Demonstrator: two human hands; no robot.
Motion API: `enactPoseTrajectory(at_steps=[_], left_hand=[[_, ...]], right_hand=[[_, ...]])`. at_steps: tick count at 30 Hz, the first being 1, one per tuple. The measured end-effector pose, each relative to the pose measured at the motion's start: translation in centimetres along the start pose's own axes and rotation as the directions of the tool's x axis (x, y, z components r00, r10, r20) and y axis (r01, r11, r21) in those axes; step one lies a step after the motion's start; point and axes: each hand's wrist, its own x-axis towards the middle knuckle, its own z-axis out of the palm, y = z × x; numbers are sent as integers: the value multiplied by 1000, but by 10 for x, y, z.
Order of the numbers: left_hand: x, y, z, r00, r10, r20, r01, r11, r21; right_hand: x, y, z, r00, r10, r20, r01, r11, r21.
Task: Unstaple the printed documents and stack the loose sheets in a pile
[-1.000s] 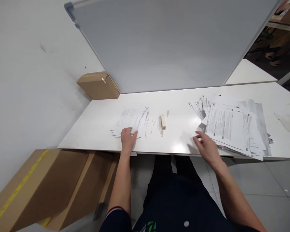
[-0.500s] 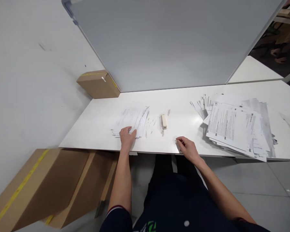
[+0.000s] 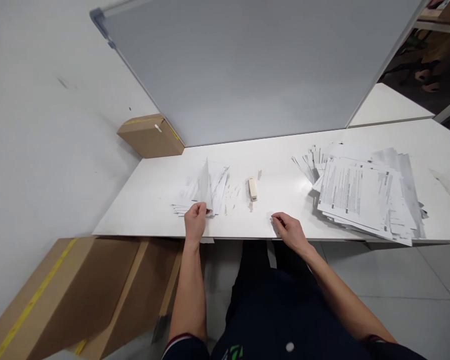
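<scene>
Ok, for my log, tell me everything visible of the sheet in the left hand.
The sheet looks like thin white paper, greyish in shade, any print too faint to read. It stands bent up above the left pile, its near end pinched in the left hand; whether other sheets are caught with it is unclear.

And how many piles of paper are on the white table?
2: a smaller pile by the left hand, which pinches a sheet, and a larger pile right of the right hand. Any behind the whiteboard would be hidden.
</scene>
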Motion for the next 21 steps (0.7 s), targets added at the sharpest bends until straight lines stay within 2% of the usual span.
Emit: enactPoseTrajectory(at_steps=[2,4,5,6,8,10,12,14,17,19,21], left_hand=[[-18,13,4,998,-4,59,13,989,-146],[-41,27,10,986,84,147,-65,990,-127],[-53,34,14,955,163,247,-145,985,-92],[-65,41,19,903,245,353,-236,969,-69],[-84,51,29,776,366,514,-389,919,-67],[-97,57,40,682,405,609,-459,885,-74],[-104,56,49,643,399,654,-492,870,-47],[-108,53,56,642,380,666,-517,856,9],[-111,46,58,686,378,621,-525,848,64],[-105,42,53,737,379,559,-492,869,60],[-90,35,42,816,351,459,-430,900,75]], right_hand=[[-1,-5,-1,995,85,53,-91,990,112],[-3,-14,-2,965,175,194,-232,914,334],[-4,-19,-2,941,191,278,-304,841,448],[-5,-24,-2,916,189,353,-364,760,539],[-7,-33,1,878,164,450,-440,648,622],[-7,-38,4,861,161,483,-462,644,610],[-7,-38,9,865,175,471,-445,701,557],[-7,-35,13,876,179,448,-412,760,502],[-7,-27,13,886,170,431,-370,818,440],[-7,-22,9,897,184,402,-360,832,423],[-6,-17,1,904,231,359,-379,822,426]])
